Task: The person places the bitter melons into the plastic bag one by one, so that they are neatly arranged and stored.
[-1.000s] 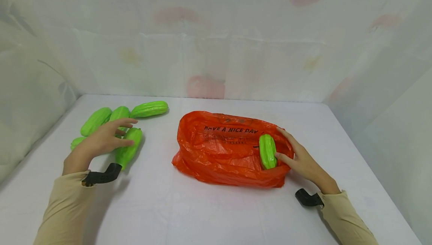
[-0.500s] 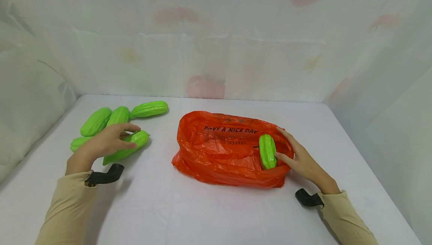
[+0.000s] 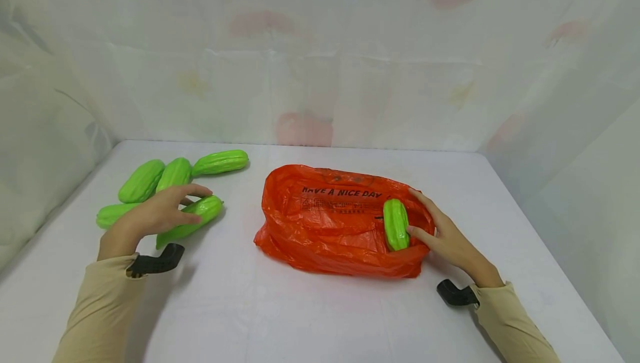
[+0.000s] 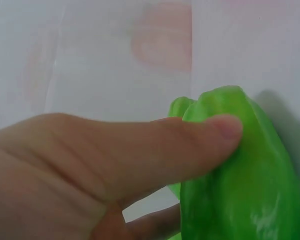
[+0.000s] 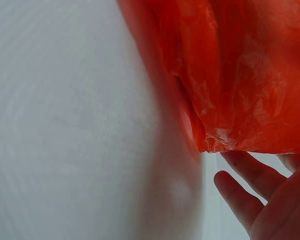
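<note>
My left hand point(image 3: 157, 210) grips a light green ridged gourd point(image 3: 207, 209) at the left of the table. In the left wrist view the thumb point(image 4: 190, 145) presses on the gourd's side, and other fingers reach behind it. A red plastic bag point(image 3: 325, 240) with black printing lies mouth open in the middle. Inside its right end rests another green gourd point(image 3: 396, 224). My right hand point(image 3: 450, 243) holds the bag's right rim, thumb over the edge by that gourd. Below the bag, in the right wrist view, two loosely extended fingers point(image 5: 240, 197) show.
Several more green gourds lie behind and beside my left hand: one at the far left point(image 3: 141, 180), one beside it point(image 3: 175, 174), one farther back point(image 3: 221, 162) and one partly hidden by the hand point(image 3: 114, 214). White cloth point(image 3: 310, 318) covers the table, with fabric walls around it.
The gourd in my left hand has swung from steep to a flatter slant, its tip now farther right. A gourd behind the wrist has shifted slightly left. The right hand and bag stay put.
</note>
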### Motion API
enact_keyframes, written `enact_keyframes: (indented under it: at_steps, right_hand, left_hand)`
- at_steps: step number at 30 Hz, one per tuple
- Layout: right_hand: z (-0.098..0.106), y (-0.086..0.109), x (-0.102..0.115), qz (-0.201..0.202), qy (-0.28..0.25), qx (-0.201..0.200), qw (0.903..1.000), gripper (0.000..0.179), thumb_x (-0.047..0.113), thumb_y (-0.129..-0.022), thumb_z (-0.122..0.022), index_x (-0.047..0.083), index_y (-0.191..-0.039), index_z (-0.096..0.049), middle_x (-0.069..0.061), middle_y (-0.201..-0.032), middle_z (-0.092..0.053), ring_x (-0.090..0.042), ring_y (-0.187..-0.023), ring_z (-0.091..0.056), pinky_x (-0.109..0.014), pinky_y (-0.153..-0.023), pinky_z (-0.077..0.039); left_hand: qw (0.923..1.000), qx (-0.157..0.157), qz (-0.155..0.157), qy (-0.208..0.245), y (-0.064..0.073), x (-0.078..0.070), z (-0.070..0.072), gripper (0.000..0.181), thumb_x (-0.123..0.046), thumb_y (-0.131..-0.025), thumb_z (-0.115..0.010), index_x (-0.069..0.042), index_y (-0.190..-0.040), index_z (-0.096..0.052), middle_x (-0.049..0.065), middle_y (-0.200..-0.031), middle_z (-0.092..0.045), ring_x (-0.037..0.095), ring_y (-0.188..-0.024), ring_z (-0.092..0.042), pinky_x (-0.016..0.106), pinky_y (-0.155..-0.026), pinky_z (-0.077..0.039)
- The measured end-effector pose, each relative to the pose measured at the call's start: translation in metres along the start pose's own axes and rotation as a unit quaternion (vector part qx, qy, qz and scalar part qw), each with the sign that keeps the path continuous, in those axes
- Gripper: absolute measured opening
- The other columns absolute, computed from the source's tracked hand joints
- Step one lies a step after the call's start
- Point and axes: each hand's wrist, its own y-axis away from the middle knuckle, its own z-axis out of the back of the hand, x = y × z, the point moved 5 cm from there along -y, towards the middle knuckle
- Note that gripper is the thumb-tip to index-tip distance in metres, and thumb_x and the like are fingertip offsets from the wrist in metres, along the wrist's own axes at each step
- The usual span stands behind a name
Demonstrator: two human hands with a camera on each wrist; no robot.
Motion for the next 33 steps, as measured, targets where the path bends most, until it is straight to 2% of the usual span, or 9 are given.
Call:
enact_keyframes:
  at_steps: [5,10,17,24,33]
  right_hand:
    - [-0.0004,0.0000,0.0000,-0.003,0.000,0.000,1.0000,0.074,0.021,-0.099,-0.060,0.028,-0.159,-0.018,-0.016,-0.162,-0.025,-0.042,-0.141,-0.037,-0.068,-0.103,-0.040]
    - [-0.0003,-0.0001,0.0005,-0.005,0.001,0.001,1.0000,0.074,0.022,-0.099,-0.060,0.028,-0.159,-0.018,-0.016,-0.162,-0.025,-0.042,-0.141,-0.037,-0.068,-0.103,-0.041]
    - [-0.0005,-0.0003,0.0003,-0.005,0.002,0.001,1.0000,0.074,0.022,-0.099,-0.060,0.028,-0.159,-0.018,-0.015,-0.162,-0.026,-0.042,-0.140,-0.038,-0.068,-0.102,-0.041]
    - [-0.0004,-0.0006,0.0017,-0.003,0.002,0.002,1.0000,0.074,0.022,-0.098,-0.060,0.025,-0.159,-0.018,-0.017,-0.162,-0.025,-0.043,-0.140,-0.037,-0.068,-0.102,-0.042]
    - [-0.0008,0.0001,0.0011,-0.009,0.003,0.002,1.0000,0.073,0.022,-0.099,-0.060,0.025,-0.159,-0.018,-0.018,-0.162,-0.026,-0.043,-0.140,-0.037,-0.068,-0.102,-0.041]
  left_hand:
    - [0.9999,0.003,0.003,0.014,-0.0013,-0.0019,-0.0023,0.063,-0.016,-0.086,-0.076,0.003,-0.139,-0.047,0.030,-0.137,-0.053,0.052,-0.119,-0.056,0.057,-0.093,-0.051]
    - [0.9998,0.007,0.007,0.019,-0.0021,-0.0028,-0.0043,0.058,-0.022,-0.088,-0.075,0.000,-0.136,-0.051,0.027,-0.135,-0.056,0.051,-0.120,-0.056,0.056,-0.094,-0.051]
    - [0.9993,0.028,0.018,0.020,-0.0028,-0.0037,-0.0068,0.060,-0.026,-0.088,-0.075,-0.003,-0.137,-0.050,0.030,-0.130,-0.058,0.049,-0.118,-0.057,0.049,-0.088,-0.054]
    - [0.9984,0.049,0.023,0.019,-0.0020,-0.0056,-0.0083,0.063,-0.027,-0.089,-0.074,-0.005,-0.140,-0.047,0.032,-0.129,-0.058,0.047,-0.118,-0.058,0.050,-0.088,-0.053]
    - [0.9986,0.033,0.031,0.027,-0.0026,-0.0093,-0.0067,0.065,-0.028,-0.088,-0.075,-0.005,-0.141,-0.046,0.033,-0.130,-0.056,0.049,-0.117,-0.057,0.049,-0.086,-0.054]
